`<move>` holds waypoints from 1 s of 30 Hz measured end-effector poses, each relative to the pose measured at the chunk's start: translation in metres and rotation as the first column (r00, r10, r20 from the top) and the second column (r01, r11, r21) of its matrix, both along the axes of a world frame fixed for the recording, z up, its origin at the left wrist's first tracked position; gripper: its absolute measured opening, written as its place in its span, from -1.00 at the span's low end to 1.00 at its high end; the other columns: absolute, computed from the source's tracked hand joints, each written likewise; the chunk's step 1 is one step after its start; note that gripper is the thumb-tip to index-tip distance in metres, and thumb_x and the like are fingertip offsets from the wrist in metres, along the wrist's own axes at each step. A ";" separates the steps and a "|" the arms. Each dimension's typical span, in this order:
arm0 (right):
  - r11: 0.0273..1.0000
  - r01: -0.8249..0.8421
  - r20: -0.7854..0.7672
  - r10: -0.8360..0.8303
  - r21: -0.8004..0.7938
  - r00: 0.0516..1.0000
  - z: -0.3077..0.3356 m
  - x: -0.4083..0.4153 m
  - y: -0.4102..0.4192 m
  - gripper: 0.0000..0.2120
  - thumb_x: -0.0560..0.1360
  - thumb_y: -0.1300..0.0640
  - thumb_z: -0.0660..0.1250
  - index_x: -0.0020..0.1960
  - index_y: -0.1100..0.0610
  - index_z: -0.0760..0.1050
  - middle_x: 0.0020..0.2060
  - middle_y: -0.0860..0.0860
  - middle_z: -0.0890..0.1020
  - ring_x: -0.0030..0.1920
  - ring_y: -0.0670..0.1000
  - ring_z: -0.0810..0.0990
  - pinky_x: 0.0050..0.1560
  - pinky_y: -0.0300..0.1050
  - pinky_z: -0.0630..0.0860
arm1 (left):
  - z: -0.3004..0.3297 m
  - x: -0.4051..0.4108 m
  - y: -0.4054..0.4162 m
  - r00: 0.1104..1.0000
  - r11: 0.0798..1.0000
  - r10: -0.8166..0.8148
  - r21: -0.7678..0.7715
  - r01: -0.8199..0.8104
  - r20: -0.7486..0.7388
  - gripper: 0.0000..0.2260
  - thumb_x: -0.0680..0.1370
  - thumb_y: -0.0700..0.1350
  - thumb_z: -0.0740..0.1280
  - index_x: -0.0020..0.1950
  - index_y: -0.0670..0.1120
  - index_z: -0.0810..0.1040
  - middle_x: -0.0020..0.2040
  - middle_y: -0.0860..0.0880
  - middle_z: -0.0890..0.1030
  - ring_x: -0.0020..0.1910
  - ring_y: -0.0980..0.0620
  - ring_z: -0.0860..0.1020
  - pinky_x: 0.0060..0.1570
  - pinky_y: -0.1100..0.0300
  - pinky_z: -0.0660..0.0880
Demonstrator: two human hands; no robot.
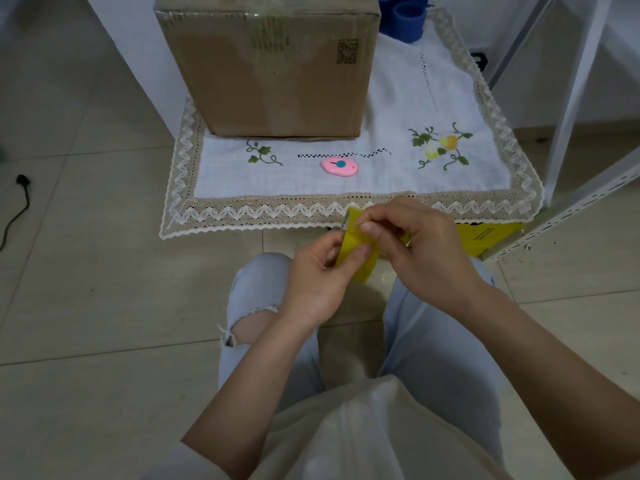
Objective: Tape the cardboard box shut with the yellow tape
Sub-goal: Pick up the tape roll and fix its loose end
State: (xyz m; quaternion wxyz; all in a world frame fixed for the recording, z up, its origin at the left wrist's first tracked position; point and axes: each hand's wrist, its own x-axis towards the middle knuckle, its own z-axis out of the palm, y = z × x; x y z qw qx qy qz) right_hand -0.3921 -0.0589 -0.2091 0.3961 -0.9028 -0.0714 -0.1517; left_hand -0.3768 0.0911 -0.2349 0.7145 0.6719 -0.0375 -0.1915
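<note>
The cardboard box (pixel 273 67) stands closed at the back left of a low table covered by a white embroidered cloth (pixel 398 174). In front of the table's near edge, above my knees, both hands hold the yellow tape (pixel 358 249). My left hand (pixel 318 278) grips the roll from the left and below. My right hand (pixel 419 251) pinches the tape's upper part between thumb and fingers. Most of the roll is hidden by my fingers.
A small pink cutter (pixel 339 166) with a blue button lies on the cloth in front of the box. A blue object (pixel 408 19) sits behind the box. A yellow bag (pixel 488 237) lies under the table's right side beside a white metal frame (pixel 568 98). A black cable (pixel 17 209) lies on the tiled floor at left.
</note>
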 end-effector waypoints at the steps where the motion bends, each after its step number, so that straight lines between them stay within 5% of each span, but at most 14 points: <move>1: 0.999 0.005 -0.020 -0.004 0.031 1.000 0.001 0.000 0.000 -0.90 0.51 0.18 0.37 -0.01 0.11 0.64 -0.20 -0.04 0.59 -0.21 -0.21 0.50 -0.17 -0.43 0.38 | 0.000 0.001 0.000 1.000 1.000 0.001 -0.006 -0.001 0.006 -0.96 0.52 -0.19 0.40 -0.04 -0.13 0.62 -0.20 -0.11 0.64 -0.20 0.02 0.54 -0.08 0.07 0.50; 11: 0.970 0.074 -0.154 -0.038 0.232 0.987 0.009 0.006 -0.006 -0.86 0.46 0.17 0.43 0.00 0.01 0.66 -0.16 0.00 0.68 -0.16 -0.03 0.62 -0.11 -0.16 0.54 | 0.001 0.006 0.003 0.997 0.999 -0.037 0.020 0.035 0.073 -0.90 0.52 -0.27 0.39 0.02 -0.18 0.58 -0.16 -0.04 0.65 -0.20 0.18 0.57 -0.13 0.34 0.53; 15: 0.950 0.093 -0.216 -0.027 0.298 0.976 0.010 0.006 -0.007 -0.85 0.46 0.17 0.44 0.02 0.02 0.64 -0.28 -0.06 0.63 -0.30 -0.10 0.54 -0.25 -0.23 0.49 | 0.001 0.005 0.004 0.995 0.998 -0.048 0.030 0.046 0.083 -0.91 0.51 -0.27 0.39 0.00 -0.19 0.57 -0.17 -0.02 0.65 -0.22 0.21 0.58 -0.14 0.35 0.53; 24: 0.964 0.140 -0.212 -0.091 0.227 0.973 0.015 0.007 -0.006 -0.94 0.43 0.13 0.46 -0.09 0.03 0.65 -0.29 -0.11 0.66 -0.32 -0.21 0.54 -0.30 -0.36 0.45 | 0.003 0.007 0.006 0.994 0.996 -0.089 0.025 0.087 0.056 -0.90 0.51 -0.26 0.39 0.01 -0.18 0.56 -0.17 0.00 0.66 -0.20 0.21 0.60 -0.14 0.36 0.52; 30: 0.958 0.163 -0.227 -0.109 0.236 0.968 0.015 0.007 -0.006 -0.93 0.42 0.12 0.48 -0.09 0.03 0.66 -0.29 -0.11 0.67 -0.32 -0.19 0.54 -0.26 -0.24 0.51 | 0.003 0.007 0.009 0.990 0.992 -0.117 0.043 0.114 0.074 -0.91 0.51 -0.25 0.40 -0.01 -0.14 0.56 -0.14 -0.03 0.67 -0.17 0.19 0.60 -0.12 0.36 0.51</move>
